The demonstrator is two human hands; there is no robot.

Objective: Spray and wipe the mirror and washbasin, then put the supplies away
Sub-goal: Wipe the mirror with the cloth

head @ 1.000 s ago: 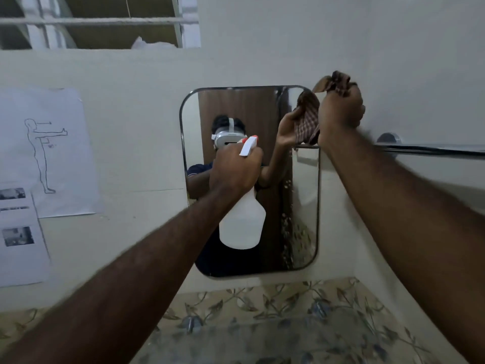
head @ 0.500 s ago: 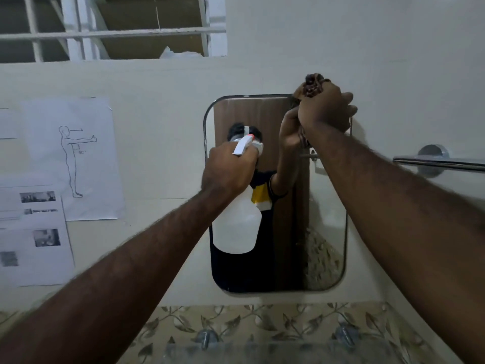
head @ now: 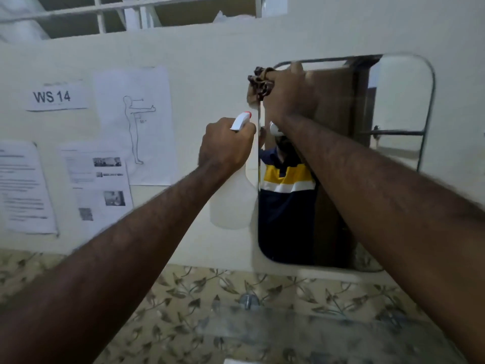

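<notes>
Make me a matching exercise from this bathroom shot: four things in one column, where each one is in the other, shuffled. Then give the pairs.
Things:
1. spray bottle
2. cloth
3. WS 14 sign
4. towel bar's reflection

Places:
A. on the wall, far left
B. in the left hand
C. inside the mirror, right side
D. bunched under the right hand at the mirror's top left corner

Pairs: 1-B, 2-D, 3-A, 4-C

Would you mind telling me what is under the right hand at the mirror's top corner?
A bunched brown patterned cloth sticks out from under the right hand, against the top-left corner of the mirror. The hand hides the rest of the cloth and the glass beneath it.
</notes>
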